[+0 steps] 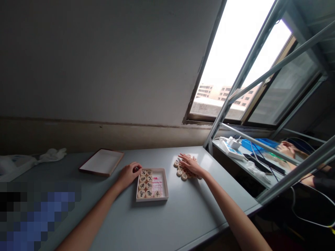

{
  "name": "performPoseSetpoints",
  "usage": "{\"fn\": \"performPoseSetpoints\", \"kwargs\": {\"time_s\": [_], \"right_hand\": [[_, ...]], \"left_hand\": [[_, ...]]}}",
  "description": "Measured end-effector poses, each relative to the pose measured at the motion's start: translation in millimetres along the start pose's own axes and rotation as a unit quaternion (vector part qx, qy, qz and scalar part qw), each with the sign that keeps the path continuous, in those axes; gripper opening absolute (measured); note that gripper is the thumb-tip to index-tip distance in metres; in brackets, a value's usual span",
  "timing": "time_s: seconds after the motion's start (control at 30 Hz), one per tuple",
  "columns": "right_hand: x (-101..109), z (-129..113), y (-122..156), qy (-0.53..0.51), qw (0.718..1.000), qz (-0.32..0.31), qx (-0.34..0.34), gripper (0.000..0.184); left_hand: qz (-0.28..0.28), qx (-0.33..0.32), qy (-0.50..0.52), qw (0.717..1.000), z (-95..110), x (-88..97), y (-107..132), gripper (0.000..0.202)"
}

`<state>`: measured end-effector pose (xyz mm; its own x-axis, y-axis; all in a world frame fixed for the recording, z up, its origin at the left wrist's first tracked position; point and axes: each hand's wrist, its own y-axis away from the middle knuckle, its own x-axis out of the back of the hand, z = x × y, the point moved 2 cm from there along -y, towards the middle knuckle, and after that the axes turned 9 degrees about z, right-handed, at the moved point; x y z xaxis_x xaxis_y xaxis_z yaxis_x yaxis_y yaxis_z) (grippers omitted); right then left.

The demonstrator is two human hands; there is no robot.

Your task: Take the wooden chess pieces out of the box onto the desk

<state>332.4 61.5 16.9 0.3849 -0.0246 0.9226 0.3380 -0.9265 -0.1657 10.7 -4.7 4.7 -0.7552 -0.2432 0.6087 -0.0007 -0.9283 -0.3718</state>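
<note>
Hands lie apart on the grey table [183, 216] in the head view. The left hand [130, 174] curls at the far left corner of a shallow open box [152, 199], fingertips at the round wooden game pieces [146, 183] that fill its left half; whether it grips one I cannot tell. The right hand [191, 165] lies flat, fingers stretched, on a cluster of loose pieces [179, 172] just right of the box. A lid [101, 162] lies left of the box, a white glove [52, 154] beyond it. Far right, another person's hands [288, 149] show.
</note>
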Motion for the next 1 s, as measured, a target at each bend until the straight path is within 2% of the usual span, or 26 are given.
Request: {"fn": "performPoseSetpoints", "kwargs": {"time_s": [0.1, 0.2, 0.4, 0.57, 0.7, 0.87, 1.0], "right_hand": [[4, 9, -7, -0.004, 0.997, 0.057, -0.059, 0.048], [4, 17, -13, 0.005, 0.994, 0.058, -0.097, 0.050], [6, 26, -6, -0.003, 0.998, 0.031, -0.057, 0.046], [12, 27, 0, 0.005, 0.997, 0.050, -0.054, 0.047], [11, 4, 0, -0.001, 0.998, 0.063, -0.026, 0.047], [5, -51, 7, -0.012, 0.997, -0.021, 0.079, 0.048], [-1, -67, 14, 0.035, 0.988, -0.072, 0.129, 0.045]], "left_hand": [[0.000, 0.005, 0.002, 1.000, 0, -0.3, 0, 0.024], [-0.001, 0.004, 0.003, 1.000, 0, 0.4, 0, 0.024], [-0.008, 0.014, 0.000, 1.000, 3, 1.7, 1, 0.023], [-0.011, 0.018, 0.000, 1.000, 3, 2.1, 0, 0.023], [-0.011, 0.012, -0.002, 1.000, 2, 1.7, 0, 0.024], [-0.012, 0.011, -0.002, 1.000, 1, 1.5, 1, 0.023], [-0.006, 0.004, 0.002, 1.000, 1, 1.7, 1, 0.023]]}}
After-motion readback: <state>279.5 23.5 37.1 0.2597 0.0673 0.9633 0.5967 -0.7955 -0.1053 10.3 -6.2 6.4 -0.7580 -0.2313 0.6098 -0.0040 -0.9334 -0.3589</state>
